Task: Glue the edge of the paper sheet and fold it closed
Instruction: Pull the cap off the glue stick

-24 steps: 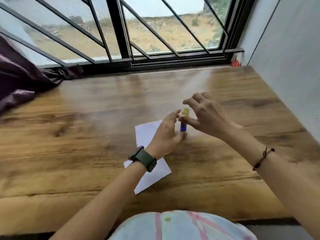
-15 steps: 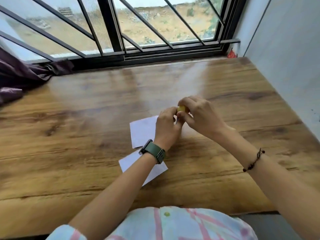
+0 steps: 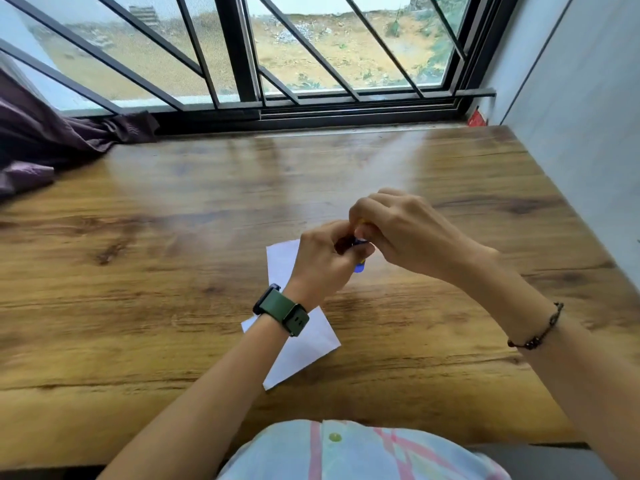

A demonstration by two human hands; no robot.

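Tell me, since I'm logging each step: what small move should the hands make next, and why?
Probably pull the cap off. Both the left hand and right hand are closed on the glue stick, held above the white paper sheet, which lies flat on the wooden table. No glue tip is visible yet.

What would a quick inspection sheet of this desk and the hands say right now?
Surface: wooden table, bare wood around the work.
Job's things: white paper sheet flat on the table, partly under the left arm; glue stick held above it, mostly hidden.
Clutter: purple cloth at the far left; small red thing in the far right corner.
Hands: left hand and right hand both closed on the glue stick.
Cables: nothing seen.
Surroundings: barred window ahead, pale wall at right.
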